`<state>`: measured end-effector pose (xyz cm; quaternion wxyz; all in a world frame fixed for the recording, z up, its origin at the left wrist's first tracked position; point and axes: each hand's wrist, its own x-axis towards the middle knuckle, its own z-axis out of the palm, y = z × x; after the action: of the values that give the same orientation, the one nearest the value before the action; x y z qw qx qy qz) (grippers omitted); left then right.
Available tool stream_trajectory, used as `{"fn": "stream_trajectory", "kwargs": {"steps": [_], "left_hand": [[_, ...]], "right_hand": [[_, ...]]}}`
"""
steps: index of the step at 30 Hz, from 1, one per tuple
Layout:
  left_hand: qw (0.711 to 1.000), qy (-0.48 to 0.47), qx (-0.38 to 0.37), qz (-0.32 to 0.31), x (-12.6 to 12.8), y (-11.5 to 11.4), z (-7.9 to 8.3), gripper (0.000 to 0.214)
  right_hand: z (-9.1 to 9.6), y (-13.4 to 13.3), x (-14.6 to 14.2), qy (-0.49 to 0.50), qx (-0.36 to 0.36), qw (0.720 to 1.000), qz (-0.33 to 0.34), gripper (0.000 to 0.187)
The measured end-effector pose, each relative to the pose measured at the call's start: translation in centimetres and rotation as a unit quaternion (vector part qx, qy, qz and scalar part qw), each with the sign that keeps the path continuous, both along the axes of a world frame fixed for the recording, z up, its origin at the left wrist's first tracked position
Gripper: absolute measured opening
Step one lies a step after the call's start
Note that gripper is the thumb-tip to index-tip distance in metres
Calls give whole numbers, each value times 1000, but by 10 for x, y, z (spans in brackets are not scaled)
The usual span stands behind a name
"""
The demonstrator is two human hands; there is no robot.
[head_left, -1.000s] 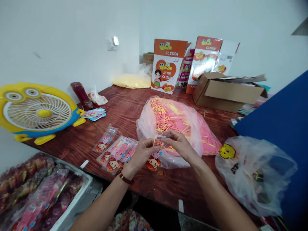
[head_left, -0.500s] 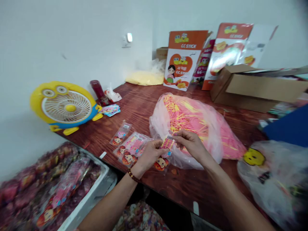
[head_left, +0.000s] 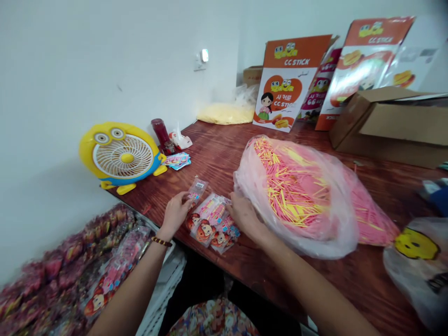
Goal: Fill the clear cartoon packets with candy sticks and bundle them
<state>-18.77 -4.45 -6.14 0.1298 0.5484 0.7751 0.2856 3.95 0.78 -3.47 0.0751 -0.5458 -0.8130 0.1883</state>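
My left hand (head_left: 176, 213) reaches over the wooden table (head_left: 217, 149), its fingertips pinched on the lower end of a single clear candy packet (head_left: 196, 188). Beside it my right hand (head_left: 245, 217) lies curled against the right edge of a small pile of cartoon-printed packets (head_left: 212, 224). A big clear plastic bag of pink and yellow sticks (head_left: 297, 196) lies just right of my right hand, touching the wrist.
A yellow cartoon fan (head_left: 121, 156) and a red bottle (head_left: 160, 130) stand at the table's left. Orange CC Stick boxes (head_left: 287, 84) and a cardboard box (head_left: 392, 126) line the back. A bin of filled packets (head_left: 70, 261) sits lower left; a smiley-face bag (head_left: 416, 247) lies right.
Both hands held one packet up in front of the stick bag; they have dropped left to the packets on the table. The view has swung left.
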Motion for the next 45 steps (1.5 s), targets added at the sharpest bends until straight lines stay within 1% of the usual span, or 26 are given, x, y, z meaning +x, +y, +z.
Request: {"fn": "stream_trajectory", "kwargs": {"steps": [2,5,8,10,12,15,17,20,22,26,28,30,31,33,35,36,38,39,40,41,42,43,45], "left_hand": [[997,54,-37,41,-9,16,-4,31],[992,78,-64,74,-13,46,-12,34],[990,81,-73,89,-13,72,-21,32],[991,72,-68,85,-13,82,-26,24],[994,54,-54,74,-15,86,-31,16],[998,19,-22,57,-22,82,-34,12],[999,-14,4,41,-27,79,-32,12],[996,-74,46,17,-35,75,-25,17],[991,-113,75,8,-40,74,-19,21],[978,-176,108,-9,-46,77,-10,25],[973,-199,115,-12,-45,78,-3,26],[968,-216,128,-11,-38,77,9,28],[965,-224,135,-15,-31,75,18,30],[960,-235,143,-45,-9,70,39,30],[958,-226,113,-133,23,60,64,27],[956,-216,90,-175,41,54,75,27],[942,-196,36,-270,75,41,91,25],[929,-199,17,-312,91,35,95,24],[918,-204,2,-341,104,28,97,23],[908,-213,-15,-361,115,22,95,23],[901,-224,-29,-371,123,17,92,22],[895,-237,-40,-375,130,12,87,21],[891,-250,-53,-376,139,4,75,19]], "right_hand": [[3,-7,5,-23,17,999,24,22],[4,-17,26,40,52,996,58,23],[1,-22,65,126,83,986,68,23],[-1,-21,99,164,96,981,34,23],[-3,-18,132,199,106,974,-15,23],[-3,-8,175,241,85,961,-104,26],[-5,2,197,251,69,956,-137,27],[-13,18,225,231,71,957,-159,27],[-20,28,241,214,65,962,-158,25],[-35,39,261,169,55,973,-146,24],[-38,39,261,163,51,976,-132,23],[-31,36,252,185,43,973,-127,22],[-23,32,244,207,35,969,-127,23],[1,23,221,272,18,955,-120,26],[31,13,191,329,-5,941,-78,29],[46,7,176,352,-3,934,-55,28],[68,-1,146,383,8,924,4,22],[75,-5,135,381,-3,924,34,21],[78,-8,126,369,-15,927,61,20],[77,-11,120,348,-19,933,87,15],[74,-14,118,328,-20,939,99,9],[70,-18,118,316,-16,943,99,8],[58,-26,124,299,-13,950,89,12]]}}
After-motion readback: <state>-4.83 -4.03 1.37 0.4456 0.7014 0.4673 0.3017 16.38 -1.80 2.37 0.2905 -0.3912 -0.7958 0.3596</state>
